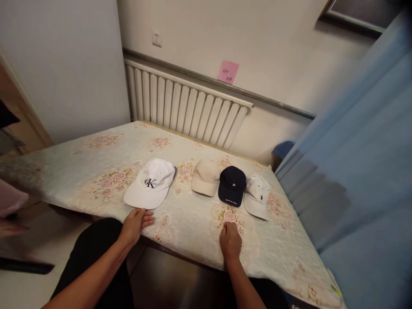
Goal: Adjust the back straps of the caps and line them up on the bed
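A white cap (151, 183) with a black logo lies on the flowered tablecloth (96, 167), brim toward me. My left hand (135, 223) rests flat and open on the table edge just below that brim. Further right lie a beige cap (206, 177), a dark navy cap (232, 184) and another white cap (257, 195), side by side and partly overlapping. My right hand (230, 241) lies on the cloth below the navy cap, knuckles up and fingers curled under, touching no cap.
A white radiator (183, 103) runs along the wall behind the table, with a pink note (228, 71) above it. A blue curtain (363, 171) hangs close at the right. My dark-clothed knee (96, 244) is under the table's front edge.
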### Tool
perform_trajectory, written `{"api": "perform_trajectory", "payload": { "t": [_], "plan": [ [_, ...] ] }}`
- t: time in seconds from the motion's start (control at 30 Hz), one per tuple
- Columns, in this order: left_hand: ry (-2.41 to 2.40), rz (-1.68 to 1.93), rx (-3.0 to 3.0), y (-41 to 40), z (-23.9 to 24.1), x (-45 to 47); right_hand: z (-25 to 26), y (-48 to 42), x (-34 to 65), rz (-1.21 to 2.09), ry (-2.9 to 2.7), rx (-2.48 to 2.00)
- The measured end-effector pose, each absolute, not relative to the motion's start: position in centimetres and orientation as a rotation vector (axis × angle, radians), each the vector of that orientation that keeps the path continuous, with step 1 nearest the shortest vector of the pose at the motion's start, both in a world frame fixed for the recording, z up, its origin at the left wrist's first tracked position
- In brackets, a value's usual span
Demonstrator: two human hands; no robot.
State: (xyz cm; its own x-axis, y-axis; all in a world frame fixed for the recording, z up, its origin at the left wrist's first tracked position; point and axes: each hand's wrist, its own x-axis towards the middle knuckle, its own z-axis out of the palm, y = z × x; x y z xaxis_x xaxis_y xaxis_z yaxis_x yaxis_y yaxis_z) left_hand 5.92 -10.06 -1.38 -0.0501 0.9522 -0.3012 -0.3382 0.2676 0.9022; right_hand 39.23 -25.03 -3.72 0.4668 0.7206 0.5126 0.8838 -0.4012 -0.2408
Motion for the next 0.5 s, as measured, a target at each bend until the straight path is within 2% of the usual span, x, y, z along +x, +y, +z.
{"api": "perform_trajectory", "payload": {
  "t": [0.5],
  "plan": [
    [1.158,1.197,0.686,-9.97,-1.03,5.97,-3.49,-25.03,39.22,-0.441,-1.338,-2.263]
  ]
}}
